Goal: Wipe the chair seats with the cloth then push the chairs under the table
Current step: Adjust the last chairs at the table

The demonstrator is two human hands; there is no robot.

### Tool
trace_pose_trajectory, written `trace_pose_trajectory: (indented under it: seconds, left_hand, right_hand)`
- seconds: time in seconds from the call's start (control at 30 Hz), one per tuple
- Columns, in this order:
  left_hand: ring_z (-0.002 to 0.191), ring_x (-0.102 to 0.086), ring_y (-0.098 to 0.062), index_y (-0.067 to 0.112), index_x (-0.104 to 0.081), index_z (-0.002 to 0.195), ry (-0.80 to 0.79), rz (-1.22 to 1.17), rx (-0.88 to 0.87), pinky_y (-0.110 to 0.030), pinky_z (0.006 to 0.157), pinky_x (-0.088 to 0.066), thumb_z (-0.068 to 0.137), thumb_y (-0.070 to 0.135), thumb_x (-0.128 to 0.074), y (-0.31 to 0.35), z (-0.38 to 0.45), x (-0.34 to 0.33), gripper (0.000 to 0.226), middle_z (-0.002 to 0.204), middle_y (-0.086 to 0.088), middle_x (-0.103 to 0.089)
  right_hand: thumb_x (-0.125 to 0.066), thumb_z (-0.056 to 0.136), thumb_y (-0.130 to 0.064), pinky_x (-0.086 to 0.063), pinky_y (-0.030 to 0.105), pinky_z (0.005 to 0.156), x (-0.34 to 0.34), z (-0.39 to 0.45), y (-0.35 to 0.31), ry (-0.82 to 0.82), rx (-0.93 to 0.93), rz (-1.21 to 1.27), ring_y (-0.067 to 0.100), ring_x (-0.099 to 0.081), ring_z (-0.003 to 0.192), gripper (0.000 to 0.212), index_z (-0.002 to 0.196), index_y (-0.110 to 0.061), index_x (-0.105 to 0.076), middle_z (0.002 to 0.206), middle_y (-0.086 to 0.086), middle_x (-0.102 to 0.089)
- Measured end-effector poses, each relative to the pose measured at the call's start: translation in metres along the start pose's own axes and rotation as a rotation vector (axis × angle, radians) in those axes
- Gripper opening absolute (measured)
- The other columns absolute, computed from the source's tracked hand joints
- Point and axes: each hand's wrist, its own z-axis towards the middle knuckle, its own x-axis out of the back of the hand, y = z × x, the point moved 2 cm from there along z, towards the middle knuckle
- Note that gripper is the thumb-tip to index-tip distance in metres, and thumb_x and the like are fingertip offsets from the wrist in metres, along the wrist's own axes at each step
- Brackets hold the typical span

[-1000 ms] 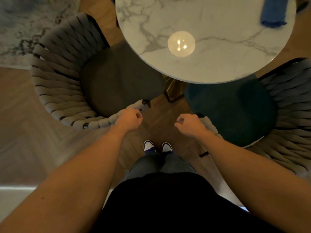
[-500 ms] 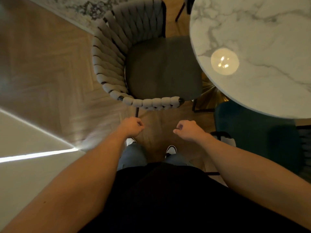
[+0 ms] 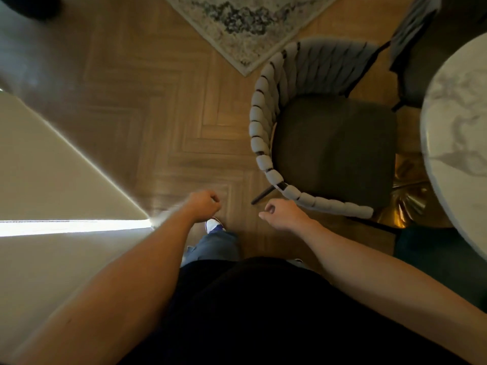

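Observation:
A chair with a grey woven back (image 3: 259,133) and a dark seat (image 3: 334,148) stands at the right, its front at the edge of the round marble table (image 3: 456,143). My left hand (image 3: 204,205) is a loose fist over the wooden floor, holding nothing. My right hand (image 3: 283,214) is also curled shut and empty, just left of the chair's woven arm and apart from it. A teal chair seat (image 3: 432,254) shows at the lower right, partly under the table. The cloth is out of view.
A patterned rug (image 3: 245,25) lies on the herringbone floor at the top. A pale wall corner (image 3: 52,180) fills the left side. Another dark chair (image 3: 421,48) stands at the top right. The table's gold base (image 3: 405,196) shows beneath the top.
The view has swung left: table and chairs slid to the right and the blue cloth left the frame. My left hand has come off the chair's arm; both fists now hang over the floor.

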Motion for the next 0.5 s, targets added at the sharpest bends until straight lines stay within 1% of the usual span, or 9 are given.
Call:
trace_pose_trajectory:
  seconds: [0.1,0.2,0.3,0.37,0.43,0.5]
  left_hand:
    - [0.094,-0.059,-0.019,0.017,-0.063,0.119,0.002,-0.017,0.027,-0.028,0.084,-0.045,0.092,0.034,-0.058,-0.033,0.016,0.042,0.033,0.104,-0.006,-0.068]
    - [0.106,-0.059,-0.024,0.017,-0.063,0.122,0.012,-0.024,0.032,-0.036,0.093,-0.048,0.091,0.036,-0.058,-0.055,0.035,0.082,0.037,0.113,-0.007,-0.067]
    - [0.111,-0.058,-0.026,0.016,-0.063,0.123,0.004,-0.007,0.024,-0.035,0.094,-0.047,0.092,0.032,-0.058,-0.064,0.054,0.117,0.036,0.116,-0.009,-0.066]
    - [0.112,-0.057,-0.026,0.017,-0.063,0.124,0.0,0.016,0.013,-0.034,0.096,-0.045,0.091,0.03,-0.058,-0.066,0.071,0.139,0.035,0.119,-0.009,-0.066]
    - [0.114,-0.057,-0.026,0.016,-0.063,0.124,-0.004,0.031,0.004,-0.032,0.096,-0.044,0.091,0.029,-0.058,-0.065,0.09,0.161,0.035,0.121,-0.01,-0.065]
    - [0.114,-0.057,-0.027,0.013,-0.062,0.125,-0.017,0.064,-0.02,-0.032,0.095,-0.045,0.092,0.029,-0.058,-0.06,0.11,0.186,0.037,0.123,-0.012,-0.064]
  right_hand:
    - [-0.058,0.095,-0.05,-0.049,0.033,0.079,0.001,0.022,-0.052,-0.007,-0.009,0.003,0.015,-0.058,0.096,0.026,0.107,-0.027,-0.06,0.113,-0.001,-0.062]
    - [-0.058,0.095,-0.05,-0.049,0.034,0.085,0.005,0.041,-0.096,0.016,-0.006,0.002,0.019,-0.059,0.102,0.028,0.109,-0.026,-0.06,0.121,0.003,-0.06]
    - [-0.059,0.095,-0.046,-0.048,0.031,0.079,0.015,0.057,-0.13,0.054,-0.006,0.007,0.017,-0.06,0.097,0.028,0.109,-0.022,-0.063,0.117,0.003,-0.062]
    - [-0.059,0.095,-0.045,-0.046,0.031,0.076,0.026,0.072,-0.148,0.047,-0.015,0.016,0.017,-0.06,0.094,0.027,0.108,-0.022,-0.063,0.117,0.002,-0.062]
    - [-0.059,0.093,-0.046,-0.047,0.033,0.078,0.041,0.09,-0.164,0.06,-0.022,0.004,0.018,-0.06,0.098,0.027,0.106,-0.023,-0.064,0.115,0.001,-0.064]
    - [-0.059,0.092,-0.048,-0.05,0.035,0.084,0.062,0.111,-0.178,0.087,-0.012,-0.008,0.019,-0.059,0.103,0.028,0.106,-0.024,-0.064,0.112,0.0,-0.066]
